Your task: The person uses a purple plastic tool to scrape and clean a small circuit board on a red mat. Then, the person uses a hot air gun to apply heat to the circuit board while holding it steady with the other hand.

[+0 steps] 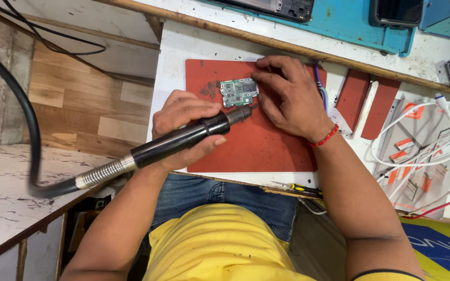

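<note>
Hands first: the left hand is wrapped tight round a black hot-air wand, fingers closed on the barrel, nozzle tip aimed at the lower right corner of a small green circuit board. The right hand comes in from the other side, fingers bent and spread, fingertips pressing at the board's right edge; whether they pinch a tool there I cannot tell.

The board lies flat on a red mat, near the mat's top edge, on the white table. By the look of it, the step in hand is heating a spot on the board while the other hand steadies it. What comes next calls for a steady nozzle just off the surface and fingers kept out of the hot stream, because they sit very close to the tip.

Out from there: the wand's thick black hose loops away left over the floor. Two red pads lie right of the mat, white cables tangle beyond them, and a small screwdriver rests at the table's near edge. A blue tray sits along the back.
</note>
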